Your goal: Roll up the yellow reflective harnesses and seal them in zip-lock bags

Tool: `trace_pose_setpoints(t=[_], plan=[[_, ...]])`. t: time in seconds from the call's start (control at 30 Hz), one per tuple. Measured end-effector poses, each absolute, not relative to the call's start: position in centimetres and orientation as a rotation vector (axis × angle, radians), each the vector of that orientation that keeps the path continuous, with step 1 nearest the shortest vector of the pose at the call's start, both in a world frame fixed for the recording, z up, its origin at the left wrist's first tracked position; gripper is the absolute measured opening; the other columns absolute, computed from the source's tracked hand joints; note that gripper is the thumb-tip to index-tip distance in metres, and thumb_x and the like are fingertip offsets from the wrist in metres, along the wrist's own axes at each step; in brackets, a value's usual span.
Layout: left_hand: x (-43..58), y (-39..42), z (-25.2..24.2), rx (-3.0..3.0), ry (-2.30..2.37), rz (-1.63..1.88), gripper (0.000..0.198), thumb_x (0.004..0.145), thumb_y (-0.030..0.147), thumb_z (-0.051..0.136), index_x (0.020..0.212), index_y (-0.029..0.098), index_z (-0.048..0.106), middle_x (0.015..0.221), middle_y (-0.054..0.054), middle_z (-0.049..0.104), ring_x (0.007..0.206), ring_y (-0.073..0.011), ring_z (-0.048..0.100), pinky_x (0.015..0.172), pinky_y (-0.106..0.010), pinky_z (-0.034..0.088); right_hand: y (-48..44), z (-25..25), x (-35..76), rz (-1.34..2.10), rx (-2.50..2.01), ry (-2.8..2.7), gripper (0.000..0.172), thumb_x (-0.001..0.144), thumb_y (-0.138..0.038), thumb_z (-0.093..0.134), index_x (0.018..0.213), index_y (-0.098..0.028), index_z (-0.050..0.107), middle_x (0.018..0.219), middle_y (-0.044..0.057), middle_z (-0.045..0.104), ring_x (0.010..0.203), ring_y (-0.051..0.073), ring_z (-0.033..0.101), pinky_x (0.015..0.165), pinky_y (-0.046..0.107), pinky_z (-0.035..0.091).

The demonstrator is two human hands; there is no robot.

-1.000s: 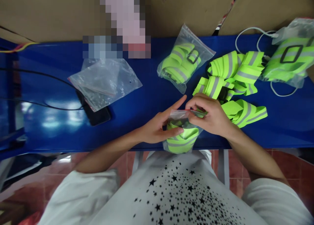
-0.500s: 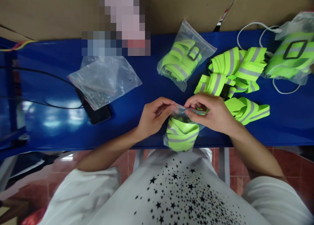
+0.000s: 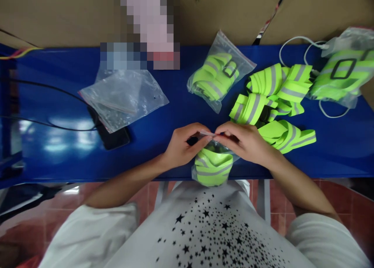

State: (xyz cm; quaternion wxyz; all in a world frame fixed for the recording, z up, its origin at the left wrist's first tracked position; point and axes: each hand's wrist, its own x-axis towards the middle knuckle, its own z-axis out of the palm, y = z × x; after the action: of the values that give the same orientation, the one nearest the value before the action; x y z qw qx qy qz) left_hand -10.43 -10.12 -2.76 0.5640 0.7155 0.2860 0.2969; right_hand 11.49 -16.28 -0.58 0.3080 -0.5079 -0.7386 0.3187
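Observation:
A clear zip bag with a folded yellow-green reflective strap [image 3: 214,168] inside hangs at the table's front edge. My left hand [image 3: 187,143] pinches the bag's top edge between thumb and fingers. Right beside it, my right hand [image 3: 242,141] pinches the same edge, the fingertips of both hands almost touching. Loose reflective straps [image 3: 274,89] lie in a pile beyond and to the right of my right hand. Behind my hands lies another bagged strap [image 3: 214,75].
Flat clear bags [image 3: 125,98] lie at the left, partly over a black phone [image 3: 115,137]. Black cables run in from the left edge. A large bag of straps [image 3: 341,71] and a white cable [image 3: 304,38] are at the right on the blue table [image 3: 157,143].
My right hand has moved left along the bag's top edge, closer to my left hand. The view has shifted slightly.

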Motion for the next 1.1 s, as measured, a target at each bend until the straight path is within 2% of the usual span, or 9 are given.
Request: trace_pose_setpoints(t=[0.2, 0.27, 0.4, 0.53, 0.63, 0.8, 0.9, 1.03, 1.1], plan=[[-10.4, -10.0, -2.7, 1.717, 0.579, 0.729, 0.004, 0.095, 0.017, 0.066, 0.096, 0.017, 0.070, 0.091, -0.005, 0.074, 0.083, -0.0129, 0.069, 0.075, -0.024, 0.054, -16.6, -0.9, 11.2, 0.686, -1.252, -2.055, 0.011, 0.103, -0.029, 0.058, 0.103, -0.020, 0.065, 0.080, -0.002, 0.073, 0.059, 0.007, 0.063, 0.056, 0.022, 0.040], [-10.4, -10.0, -2.7, 1.697, 0.572, 0.701, 0.009, 0.097, 0.021, 0.064, 0.104, 0.018, 0.069, 0.095, -0.006, 0.074, 0.085, -0.0140, 0.070, 0.077, -0.025, 0.055, -16.8, -0.9, 11.2, 0.628, -1.261, -2.044, 0.009, 0.103, -0.028, 0.059, 0.102, -0.020, 0.064, 0.077, -0.002, 0.072, 0.056, 0.007, 0.061, 0.054, 0.022, 0.039], [-10.6, -9.7, -2.6, 1.586, 0.421, 0.595, 0.058, 0.093, 0.036, 0.071, 0.145, 0.024, 0.047, 0.121, -0.012, 0.069, 0.109, -0.0215, 0.070, 0.094, -0.035, 0.057, -17.2, -0.8, 11.3, 0.512, -1.279, -1.877, 0.004, 0.099, -0.022, 0.062, 0.101, -0.020, 0.063, 0.071, -0.004, 0.067, 0.049, 0.006, 0.051, 0.051, 0.021, 0.038], [-11.1, -9.3, -2.7, 1.629, 0.467, 0.523, 0.094, 0.076, 0.041, 0.087, 0.153, 0.028, 0.033, 0.140, -0.016, 0.057, 0.126, -0.0287, 0.063, 0.105, -0.043, 0.054, -17.2, -0.9, 11.6, 0.416, -1.367, -1.475, 0.002, 0.098, -0.023, 0.062, 0.098, -0.021, 0.062, 0.054, -0.010, 0.042, 0.044, 0.007, 0.039, 0.047, 0.022, 0.033], [-11.4, -9.1, -2.7, 1.699, 0.553, 0.604, 0.086, 0.077, 0.035, 0.087, 0.147, 0.027, 0.038, 0.136, -0.014, 0.059, 0.127, -0.0280, 0.062, 0.107, -0.043, 0.053, -16.8, -0.6, 12.3, 0.367, -1.429, -1.319, 0.009, 0.099, -0.030, 0.060, 0.096, -0.021, 0.063, 0.054, -0.010, 0.039, 0.046, 0.009, 0.039, 0.047, 0.023, 0.034], [-10.4, -8.1, -1.7, 1.622, 0.663, 0.861, 0.059, 0.082, 0.034, 0.083, 0.127, 0.024, 0.047, 0.116, -0.008, 0.069, 0.108, -0.0220, 0.071, 0.092, -0.035, 0.058, -16.8, 2.2, 15.6, 0.345, -1.476, -1.366, 0.029, 0.104, -0.039, 0.050, 0.122, -0.021, 0.063, 0.079, 0.000, 0.066, 0.070, 0.016, 0.064, 0.066, 0.030, 0.050], [-8.6, -5.9, -0.1, 1.553, 0.725, 0.909, 0.057, 0.081, 0.037, 0.082, 0.123, 0.022, 0.047, 0.105, -0.005, 0.073, 0.093, -0.0177, 0.073, 0.078, -0.028, 0.059, -18.2, 3.6, 18.3, 0.226, -1.511, -1.282, 0.030, 0.103, -0.041, 0.053, 0.122, -0.021, 0.063, 0.086, 0.003, 0.069, 0.079, 0.018, 0.068, 0.074, 0.032, 0.053], [-5.7, -1.3, 1.5, 1.665, 0.847, 0.921, 0.060, 0.078, 0.044, 0.082, 0.123, 0.019, 0.052, 0.104, -0.007, 0.075, 0.091, -0.0197, 0.073, 0.073, -0.028, 0.059, -21.5, 3.2, 20.6, 0.189, -1.691, -1.188, 0.031, 0.100, -0.044, 0.058, 0.117, -0.021, 0.067, 0.087, 0.004, 0.071, 0.079, 0.018, 0.068, 0.075, 0.032, 0.054], [-4.6, 0.6, 1.9, 1.868, 0.959, 0.904, 0.054, 0.080, 0.047, 0.079, 0.121, 0.018, 0.057, 0.108, -0.009, 0.075, 0.097, -0.0232, 0.073, 0.081, -0.033, 0.059, -23.4, 2.0, 21.2, 0.213, -1.781, -1.160, 0.031, 0.098, -0.045, 0.061, 0.114, -0.021, 0.070, 0.091, 0.005, 0.073, 0.082, 0.019, 0.070, 0.077, 0.033, 0.054]])
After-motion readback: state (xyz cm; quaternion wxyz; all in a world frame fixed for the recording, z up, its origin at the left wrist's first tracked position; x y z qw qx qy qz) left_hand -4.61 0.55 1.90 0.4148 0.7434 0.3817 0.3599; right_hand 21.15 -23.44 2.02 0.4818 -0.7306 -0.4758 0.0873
